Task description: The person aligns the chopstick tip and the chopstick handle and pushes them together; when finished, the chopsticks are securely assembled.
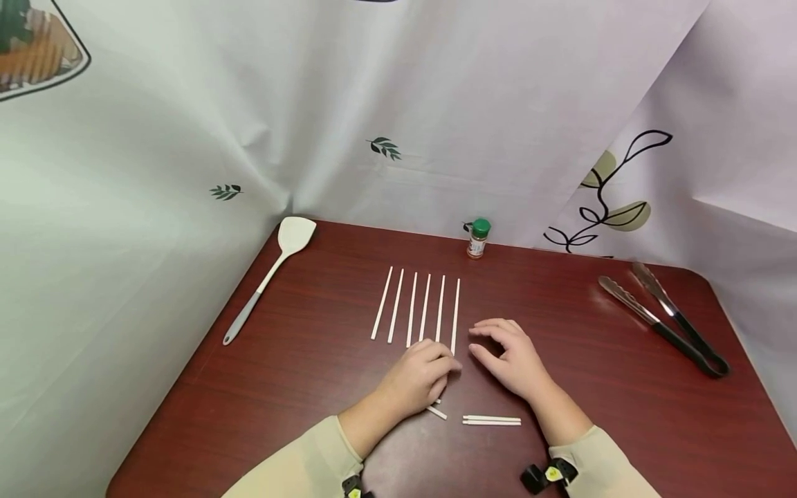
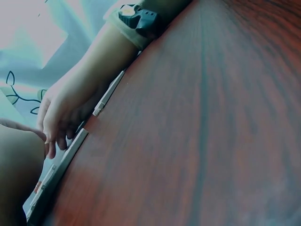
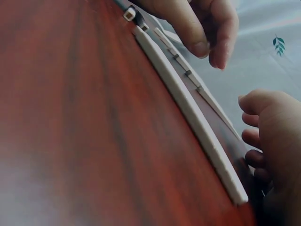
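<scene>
Several thin white sticks point(image 1: 426, 304) lie side by side in a row on the table, pointing away from me. My left hand point(image 1: 420, 373) hovers at the near ends of the row's right side, fingers loosely bent; the right wrist view shows nothing between its fingertips. Partly hidden under that hand are the ends of more white sticks point(image 1: 438, 413). To the right of the row is my right hand point(image 1: 513, 356), thumb and fingers apart and holding nothing. Two white sticks point(image 1: 492, 418) lie crosswise together below it, and one stick point(image 3: 193, 117) looms close in the right wrist view.
On the dark red wooden table point(image 1: 299, 387) a white spatula point(image 1: 268, 277) lies at the left. A green-capped spice jar point(image 1: 478, 239) stands at the back edge. Metal tongs point(image 1: 666, 321) with black handles lie spread at the right. White printed cloth point(image 1: 436, 104) hangs behind.
</scene>
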Demonstrator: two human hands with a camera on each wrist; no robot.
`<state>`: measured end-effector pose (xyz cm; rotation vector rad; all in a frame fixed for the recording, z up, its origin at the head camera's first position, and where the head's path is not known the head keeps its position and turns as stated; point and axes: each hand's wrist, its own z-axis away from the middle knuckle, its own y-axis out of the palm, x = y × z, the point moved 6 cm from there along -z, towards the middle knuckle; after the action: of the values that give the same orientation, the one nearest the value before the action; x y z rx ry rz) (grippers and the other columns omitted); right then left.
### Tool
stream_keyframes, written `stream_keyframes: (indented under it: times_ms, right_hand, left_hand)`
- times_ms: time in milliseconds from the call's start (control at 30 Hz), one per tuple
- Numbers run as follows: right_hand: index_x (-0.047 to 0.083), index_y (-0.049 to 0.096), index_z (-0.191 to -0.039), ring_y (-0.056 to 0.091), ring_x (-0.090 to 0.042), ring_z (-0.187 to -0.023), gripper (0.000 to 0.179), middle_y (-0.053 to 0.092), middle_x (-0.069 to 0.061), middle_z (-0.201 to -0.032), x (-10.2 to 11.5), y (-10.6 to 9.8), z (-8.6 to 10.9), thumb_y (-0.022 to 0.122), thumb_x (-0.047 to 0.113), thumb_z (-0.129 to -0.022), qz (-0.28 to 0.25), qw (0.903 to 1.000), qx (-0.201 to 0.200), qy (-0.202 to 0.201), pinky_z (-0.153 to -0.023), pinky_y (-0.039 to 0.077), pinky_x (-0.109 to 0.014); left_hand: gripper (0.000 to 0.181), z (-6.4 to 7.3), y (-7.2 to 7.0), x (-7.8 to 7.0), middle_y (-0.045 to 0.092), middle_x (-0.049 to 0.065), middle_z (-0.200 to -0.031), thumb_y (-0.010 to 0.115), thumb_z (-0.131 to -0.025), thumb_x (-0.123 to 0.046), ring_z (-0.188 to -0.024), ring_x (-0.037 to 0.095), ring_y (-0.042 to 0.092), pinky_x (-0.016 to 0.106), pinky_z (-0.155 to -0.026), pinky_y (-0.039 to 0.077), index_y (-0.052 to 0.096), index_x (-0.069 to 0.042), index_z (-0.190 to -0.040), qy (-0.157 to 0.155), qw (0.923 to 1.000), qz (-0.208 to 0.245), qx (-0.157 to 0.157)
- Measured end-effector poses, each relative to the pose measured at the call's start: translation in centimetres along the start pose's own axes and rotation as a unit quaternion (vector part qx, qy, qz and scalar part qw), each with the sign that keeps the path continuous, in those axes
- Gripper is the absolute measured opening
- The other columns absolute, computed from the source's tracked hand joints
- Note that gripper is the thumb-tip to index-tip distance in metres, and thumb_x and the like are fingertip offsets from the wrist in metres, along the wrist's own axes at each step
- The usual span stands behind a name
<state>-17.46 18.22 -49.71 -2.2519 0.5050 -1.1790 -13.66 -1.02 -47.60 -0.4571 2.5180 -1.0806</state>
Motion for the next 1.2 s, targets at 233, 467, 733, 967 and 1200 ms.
stream_keyframes:
  times_ms: [233,467,733,967,1200]
  right_hand:
    - [0.012,0.082,-0.106,0.063,-0.019,-0.109,0.025,0.075,0.002,-0.111,1.0,-0.6,1.7,0.088,0.007,-0.083,-0.023,0.9994,0.003,-0.027,-0.098,0.043,-0.022]
    - [0.016,0.081,-0.102,0.063,-0.018,-0.106,0.024,0.075,0.004,-0.108,2.1,-1.2,3.6,0.086,0.002,-0.084,-0.031,0.9987,0.011,-0.040,-0.097,0.043,-0.021]
    - [0.021,0.081,-0.101,0.062,-0.016,-0.101,0.030,0.074,0.008,-0.104,3.5,-1.6,5.6,0.088,0.002,-0.079,-0.032,0.9957,0.007,-0.086,-0.094,0.044,-0.021]
    - [0.025,0.081,-0.101,0.060,-0.015,-0.102,0.031,0.072,0.013,-0.104,4.7,-1.6,6.9,0.085,0.002,-0.081,-0.022,0.9918,0.014,-0.125,-0.095,0.040,-0.026]
    - [0.031,0.083,-0.104,0.058,-0.014,-0.107,0.035,0.070,0.012,-0.112,5.2,-1.3,7.3,0.095,0.018,-0.074,0.000,0.9902,0.049,-0.131,-0.094,0.036,-0.035]
  left_hand:
    - [0.015,0.6,-0.2,-0.2,0.070,-0.005,-0.099,0.078,-0.089,-0.009,-0.090,0.013,0.065,0.026,-0.087,0.052,0.079,-0.013,-0.103,0.018,0.9996,0.015,0.015]
    - [0.019,2.0,-0.8,-0.3,0.068,-0.008,-0.095,0.084,-0.088,-0.029,-0.090,0.011,0.064,0.026,-0.087,0.052,0.079,-0.017,-0.101,0.005,0.9991,0.012,0.041]
    - [0.017,2.8,-1.0,-0.5,0.069,-0.009,-0.092,0.084,-0.088,-0.032,-0.088,0.010,0.065,0.025,-0.086,0.053,0.082,-0.018,-0.097,0.045,0.9972,0.015,0.057]
    - [0.024,3.0,-1.1,-0.7,0.069,-0.007,-0.098,0.084,-0.087,-0.033,-0.093,0.010,0.065,0.024,-0.090,0.053,0.082,-0.015,-0.104,0.069,0.9934,0.048,0.078]
    - [0.022,3.2,-1.5,-0.1,0.067,-0.006,-0.099,0.087,-0.087,-0.029,-0.095,0.010,0.064,0.022,-0.092,0.051,0.082,-0.015,-0.103,0.070,0.9891,0.087,0.095]
